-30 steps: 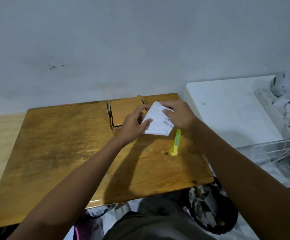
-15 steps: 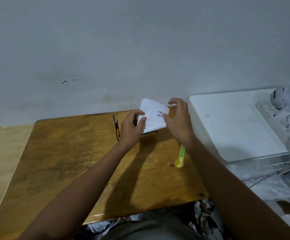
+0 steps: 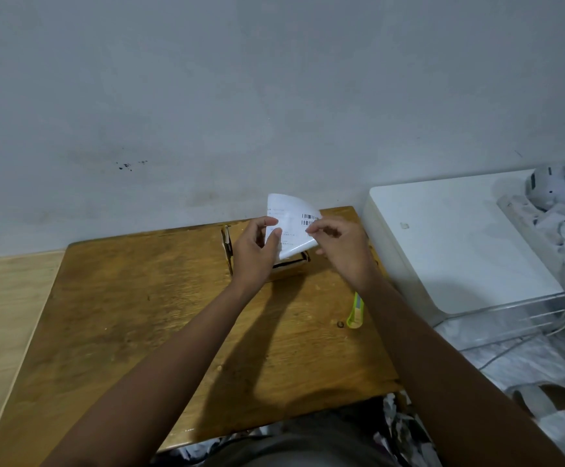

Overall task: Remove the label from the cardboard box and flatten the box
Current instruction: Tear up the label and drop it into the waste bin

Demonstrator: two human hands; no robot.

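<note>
A white label [image 3: 291,224] with barcodes is lifted off the table and curls upward. My left hand [image 3: 256,254] pinches its left edge between thumb and fingers. My right hand [image 3: 340,246] pinches its right edge near the barcodes. Behind and below the label sits the small cardboard box [image 3: 289,264] on the wooden table [image 3: 139,315], mostly hidden by my left hand; one thin brown flap [image 3: 227,244] shows at its left.
A yellow-green utility knife [image 3: 356,311] lies on the table under my right forearm. A white appliance [image 3: 453,251] stands to the right, with a power strip [image 3: 557,251] and cables on it. The wall runs close behind the table.
Both hands have raised the label higher off the box and it now curls upward. The view has tilted up, so the table sits lower in the frame.
</note>
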